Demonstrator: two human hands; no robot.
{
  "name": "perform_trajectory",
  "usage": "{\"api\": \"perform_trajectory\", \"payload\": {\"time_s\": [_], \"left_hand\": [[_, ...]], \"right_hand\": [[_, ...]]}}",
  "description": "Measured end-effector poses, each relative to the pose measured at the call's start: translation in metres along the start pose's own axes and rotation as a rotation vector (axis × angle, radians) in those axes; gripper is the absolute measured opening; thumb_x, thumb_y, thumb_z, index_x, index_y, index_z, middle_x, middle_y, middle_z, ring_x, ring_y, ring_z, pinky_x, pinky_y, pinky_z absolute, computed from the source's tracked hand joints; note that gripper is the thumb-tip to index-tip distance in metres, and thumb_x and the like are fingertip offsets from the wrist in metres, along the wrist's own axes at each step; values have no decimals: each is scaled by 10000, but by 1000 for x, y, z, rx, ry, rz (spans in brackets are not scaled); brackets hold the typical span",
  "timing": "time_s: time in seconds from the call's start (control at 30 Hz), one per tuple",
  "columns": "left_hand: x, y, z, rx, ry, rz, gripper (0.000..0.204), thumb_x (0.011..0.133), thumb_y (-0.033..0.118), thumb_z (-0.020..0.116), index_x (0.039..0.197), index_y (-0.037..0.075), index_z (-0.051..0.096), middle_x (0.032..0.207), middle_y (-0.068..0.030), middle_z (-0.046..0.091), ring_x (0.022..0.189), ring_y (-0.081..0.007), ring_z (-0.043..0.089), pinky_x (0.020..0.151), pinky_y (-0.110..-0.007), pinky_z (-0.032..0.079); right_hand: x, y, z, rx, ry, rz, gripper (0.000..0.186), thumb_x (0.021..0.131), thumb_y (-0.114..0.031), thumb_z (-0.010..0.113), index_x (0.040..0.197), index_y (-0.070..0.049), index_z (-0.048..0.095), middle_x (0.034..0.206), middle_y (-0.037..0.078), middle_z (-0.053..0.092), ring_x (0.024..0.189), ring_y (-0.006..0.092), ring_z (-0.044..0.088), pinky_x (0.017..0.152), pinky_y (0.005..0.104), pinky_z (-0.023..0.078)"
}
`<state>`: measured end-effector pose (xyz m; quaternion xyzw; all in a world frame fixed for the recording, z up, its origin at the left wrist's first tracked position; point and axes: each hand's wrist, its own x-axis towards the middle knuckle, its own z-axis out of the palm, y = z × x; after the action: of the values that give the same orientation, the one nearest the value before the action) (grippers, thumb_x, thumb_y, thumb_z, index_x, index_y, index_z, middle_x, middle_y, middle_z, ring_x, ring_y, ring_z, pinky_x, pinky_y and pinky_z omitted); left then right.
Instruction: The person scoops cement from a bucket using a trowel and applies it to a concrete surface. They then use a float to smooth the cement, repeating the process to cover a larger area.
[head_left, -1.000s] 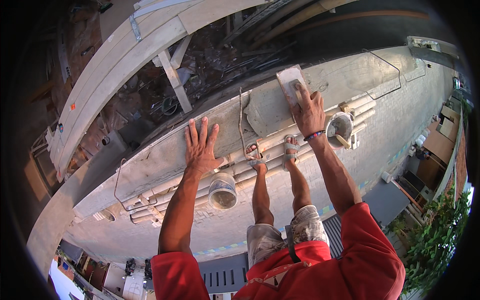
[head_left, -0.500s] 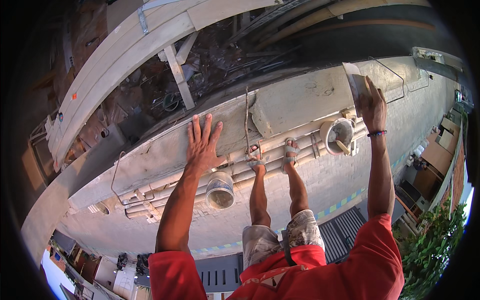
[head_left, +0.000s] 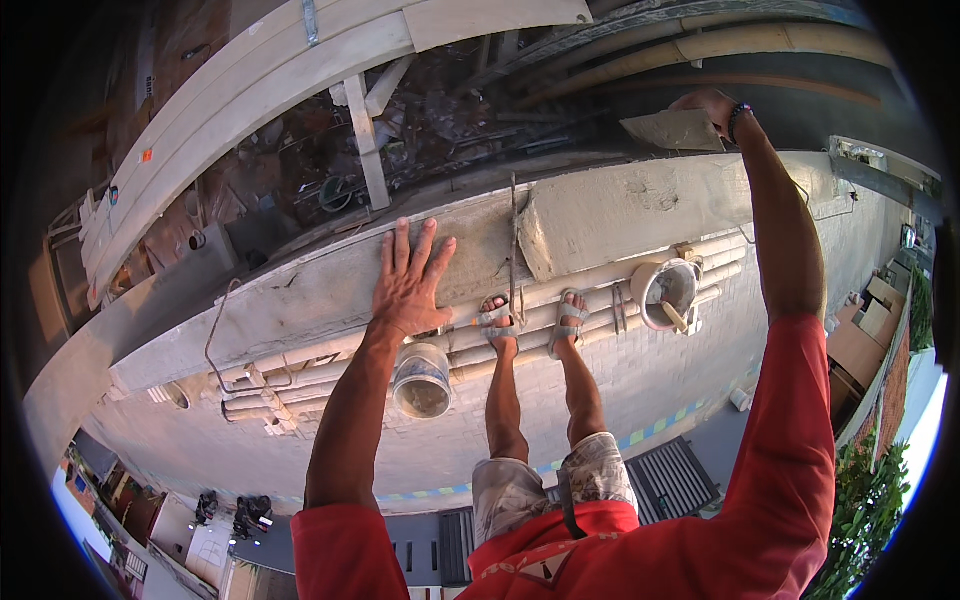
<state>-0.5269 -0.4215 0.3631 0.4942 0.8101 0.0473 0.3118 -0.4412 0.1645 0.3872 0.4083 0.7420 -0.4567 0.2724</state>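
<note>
My left hand (head_left: 405, 290) lies with fingers spread on the grey concrete ledge (head_left: 600, 225), left of a thin upright stick (head_left: 515, 245). In my right hand (head_left: 708, 104) is a flat trowel (head_left: 670, 131), its broad, mortar-coloured blade pointing left. It is held out over the far edge of the ledge, apart from the surface; my fingers hide its handle. Smooth grey plaster covers the ledge right of the stick, ending at a ragged raised edge (head_left: 535, 235).
My sandalled feet stand on bamboo poles (head_left: 590, 305) high above a paved floor (head_left: 560, 400). A bucket with mortar (head_left: 665, 285) hangs or stands at right, another bucket (head_left: 421, 380) at left. Bent wire (head_left: 212, 335) sticks out. Beyond the ledge are a curved pale beam (head_left: 250, 100) and a debris-strewn drop.
My right hand has lifted the trowel off the ledge's right part and swung it away past the far edge, turning the blade leftward. My left hand stays on the ledge; the view has shifted slightly.
</note>
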Motion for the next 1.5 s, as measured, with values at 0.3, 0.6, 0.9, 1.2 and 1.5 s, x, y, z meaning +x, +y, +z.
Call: {"api": "perform_trajectory", "payload": {"time_s": [0.3,0.6,0.9,1.2,1.5], "left_hand": [[-4,-4,2,2,-8,-4,1161,557,419,848,1536,223,256,1621,-155,37,1468,-456,-55,1199,-564,-3],[2,4,-3,-6,-29,-33,1141,552,411,860,1520,226,286,1623,-147,33,1465,-462,-60,1193,-578,6],[-4,-1,3,16,83,18,1105,546,387,848,1500,196,324,1618,-160,61,1461,-475,-48,1181,-602,27],[0,-3,10,2,440,148,936,769,503,717,1503,100,299,1591,-189,150,1452,-460,89,1163,-597,99],[83,26,2,33,764,-284,332,952,362,537,874,78,692,891,-63,666,913,-282,565,836,-415,387]], "right_hand": [[-19,-54,73,-243,-76,-1,278,843,-207,615,1066,-96,740,854,42,699,621,109,586,476,266,398],[-92,-44,79,429,-251,-364,348,887,-190,619,1198,-39,661,991,79,688,894,148,634,738,298,526],[-185,12,99,-252,461,-536,446,791,-30,619,1237,-28,616,1020,168,663,882,251,672,787,346,536],[-190,20,151,-410,611,-542,431,770,-82,577,1197,-72,634,950,183,604,863,387,627,776,464,524],[-161,26,175,-433,657,-587,424,763,-82,576,1185,-55,604,1006,202,624,881,420,635,786,481,535]]}}
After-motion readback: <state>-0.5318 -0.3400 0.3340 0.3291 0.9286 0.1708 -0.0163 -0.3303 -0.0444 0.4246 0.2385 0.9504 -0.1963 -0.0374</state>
